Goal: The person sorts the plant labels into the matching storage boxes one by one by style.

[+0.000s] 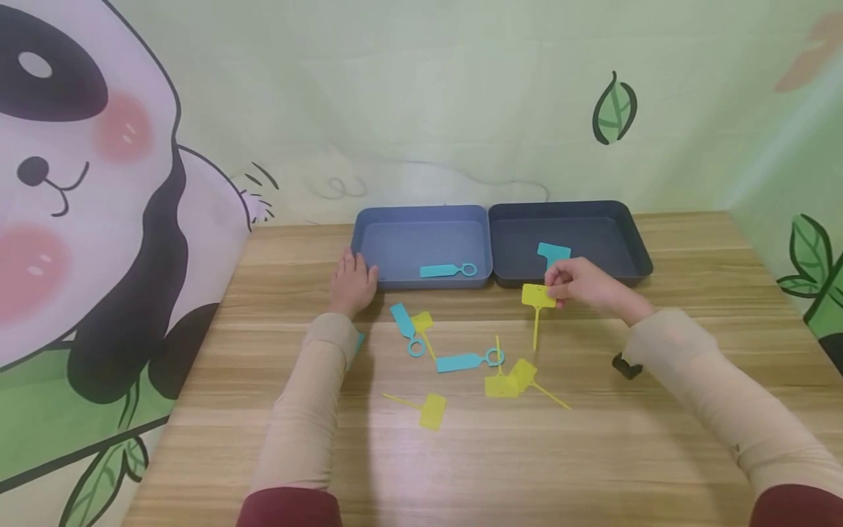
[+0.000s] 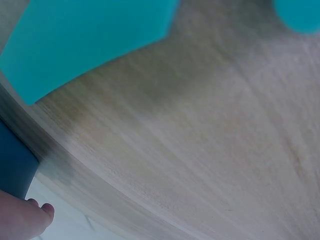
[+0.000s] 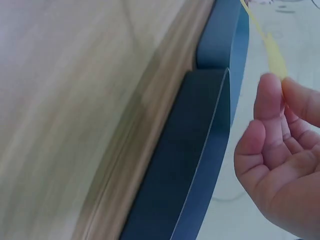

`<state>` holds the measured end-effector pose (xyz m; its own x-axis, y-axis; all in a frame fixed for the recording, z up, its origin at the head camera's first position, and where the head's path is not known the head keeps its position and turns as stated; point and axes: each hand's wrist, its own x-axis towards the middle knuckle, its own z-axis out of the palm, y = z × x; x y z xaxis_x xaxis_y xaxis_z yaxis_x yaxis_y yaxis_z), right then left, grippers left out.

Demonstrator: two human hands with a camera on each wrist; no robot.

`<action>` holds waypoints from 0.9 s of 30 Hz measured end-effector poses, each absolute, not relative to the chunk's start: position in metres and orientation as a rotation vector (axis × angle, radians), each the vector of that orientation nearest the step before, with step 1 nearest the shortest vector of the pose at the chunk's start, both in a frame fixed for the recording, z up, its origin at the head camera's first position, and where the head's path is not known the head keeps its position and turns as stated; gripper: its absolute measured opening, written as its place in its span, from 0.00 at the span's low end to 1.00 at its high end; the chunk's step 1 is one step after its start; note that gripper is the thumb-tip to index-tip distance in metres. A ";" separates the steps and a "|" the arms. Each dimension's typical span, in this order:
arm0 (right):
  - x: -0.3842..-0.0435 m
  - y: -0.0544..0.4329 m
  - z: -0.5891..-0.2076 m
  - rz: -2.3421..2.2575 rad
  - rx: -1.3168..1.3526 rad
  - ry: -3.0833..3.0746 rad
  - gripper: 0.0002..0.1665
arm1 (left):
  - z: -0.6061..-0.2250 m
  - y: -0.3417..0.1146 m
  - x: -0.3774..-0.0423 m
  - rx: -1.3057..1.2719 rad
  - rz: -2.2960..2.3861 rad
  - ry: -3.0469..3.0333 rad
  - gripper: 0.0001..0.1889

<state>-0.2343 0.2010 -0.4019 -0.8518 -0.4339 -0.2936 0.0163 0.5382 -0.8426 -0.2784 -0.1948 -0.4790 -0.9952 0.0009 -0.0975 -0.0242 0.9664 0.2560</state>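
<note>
Right-hand fingers (image 3: 269, 97) pinch a yellow tag (image 1: 536, 296) by its edge.

Left tray (image 1: 402, 241) abuts right tray (image 1: 606, 238) at rear of table (image 1: 514, 468). One tag (image 1: 437, 271) in left, second tag (image 1: 555, 251) in right. Loose tags (image 1: 459, 363) on table before trays.

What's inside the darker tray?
Inside the darker tray, a turquoise tag shows. The right hand, pinching a yellow tag, hides part of it; anything else behind that hand can't be seen.
</note>
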 end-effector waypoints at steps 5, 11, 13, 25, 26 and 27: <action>-0.244 0.210 -0.397 -1.317 -0.239 2.405 0.12 | -0.478 -0.195 -0.278 -0.025 0.408 3.010 0.33; -0.254 0.219 -0.394 -1.363 -0.103 2.517 0.15 | -0.478 -0.195 -0.278 -0.032 0.402 3.011 0.33; -0.257 0.221 -0.394 -1.422 -0.047 2.511 0.15 | -0.478 -0.195 -0.278 -0.031 0.398 3.011 0.33; -0.275 0.243 -0.400 -1.652 0.156 2.575 0.14 | -0.480 -0.195 -0.280 -0.035 0.414 3.008 0.33; -0.276 0.244 -0.400 -1.677 0.174 2.568 0.14 | -0.480 -0.195 -0.280 -0.039 0.431 3.002 0.33; -0.276 0.246 -0.400 -1.701 0.193 2.561 0.13 | -0.480 -0.196 -0.281 -0.044 0.442 2.995 0.33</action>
